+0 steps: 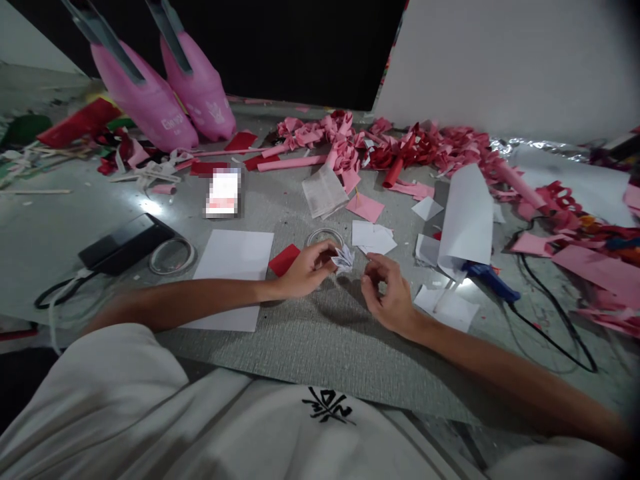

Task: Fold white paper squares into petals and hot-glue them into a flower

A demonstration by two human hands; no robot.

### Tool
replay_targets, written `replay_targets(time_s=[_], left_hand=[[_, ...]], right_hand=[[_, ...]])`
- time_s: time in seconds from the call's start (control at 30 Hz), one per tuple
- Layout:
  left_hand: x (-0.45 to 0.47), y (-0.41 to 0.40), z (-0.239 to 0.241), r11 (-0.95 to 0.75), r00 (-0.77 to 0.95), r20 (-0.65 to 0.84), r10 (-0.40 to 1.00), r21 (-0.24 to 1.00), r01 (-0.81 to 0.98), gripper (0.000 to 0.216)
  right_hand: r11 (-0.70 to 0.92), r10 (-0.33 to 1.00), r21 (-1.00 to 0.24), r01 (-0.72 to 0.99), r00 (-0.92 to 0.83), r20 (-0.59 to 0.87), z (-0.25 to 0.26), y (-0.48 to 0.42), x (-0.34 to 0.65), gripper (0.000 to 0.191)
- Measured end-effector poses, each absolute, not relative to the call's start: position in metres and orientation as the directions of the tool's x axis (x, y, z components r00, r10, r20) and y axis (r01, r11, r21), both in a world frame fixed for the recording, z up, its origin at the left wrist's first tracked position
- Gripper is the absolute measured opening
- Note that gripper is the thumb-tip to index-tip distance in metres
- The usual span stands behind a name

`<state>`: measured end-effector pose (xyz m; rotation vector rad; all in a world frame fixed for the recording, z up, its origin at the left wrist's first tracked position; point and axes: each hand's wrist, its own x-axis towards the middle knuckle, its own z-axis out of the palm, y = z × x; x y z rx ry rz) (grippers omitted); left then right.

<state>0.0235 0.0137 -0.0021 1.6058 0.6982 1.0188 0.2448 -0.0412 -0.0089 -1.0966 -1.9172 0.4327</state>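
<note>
Resting low in the view at 6 o'clock, a white shirt [280, 427] with a black mark fills the near edge, and both bare forearms reach forward from it over a grey mat [320, 347].

The left hand [305, 270] is closed in a pinch: thumb and fingertips grip a small folded paper piece [345, 257], white and fan-like, raised just above the mat near the centre of the view. The right hand [389, 297] lies just beside it at 4 o'clock, fingers loosely curled and thumb close to the forefinger. It does not touch the piece, and whether it pinches anything cannot be told.

At 9 o'clock of the hands lies a white sheet [233, 263] with a red paper square [283, 259] at its corner. Farther left are a wire ring [173, 255] and a black device [125, 245]. At 12 o'clock, just behind the folded piece, sits a tape roll [325, 236].

At 3 o'clock a blue glue gun [487, 280] lies under a curled white sheet [467, 217].

Beyond, from 12 to 2 o'clock, a heap of pink and red paper scraps [400, 147] runs along the wall. At 10 o'clock two pink bottles [150, 100] lean at the far edge.
</note>
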Motion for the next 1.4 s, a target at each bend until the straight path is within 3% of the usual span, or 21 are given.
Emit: replay_targets(time_s=[0.4, 0.73, 1.03, 1.17, 1.4], left_hand=[[0.025, 0.017, 0.003, -0.091, 0.583, 0.115, 0.804, 0.993, -0.071, 0.032], [0.024, 0.02, 0.001, -0.085, 0.652, 0.1, 0.751, 0.995, -0.055, 0.029], [0.026, 0.019, 0.002, -0.026, 0.586, 0.125, 0.8, 0.985, -0.173, 0.038], [0.025, 0.014, 0.006, -0.018, 0.579, 0.104, 0.809, 0.988, -0.152, 0.042], [0.025, 0.01, 0.007, -0.119, 0.576, 0.105, 0.811, 0.993, -0.014, 0.029]], right_hand=[[0.506, 0.861, -0.702, 0.501, -0.248, 0.444, -0.006, -0.037, 0.241, 0.038], [0.495, 0.869, -0.679, 0.542, -0.309, 0.387, -0.007, -0.036, 0.244, 0.033], [0.598, 0.786, -0.6, 0.531, -0.242, 0.569, -0.003, -0.038, 0.243, 0.019], [0.593, 0.78, -0.578, 0.56, -0.222, 0.585, -0.003, -0.039, 0.243, 0.021], [0.644, 0.755, -0.581, 0.498, -0.294, 0.586, 0.001, -0.039, 0.243, 0.022]])
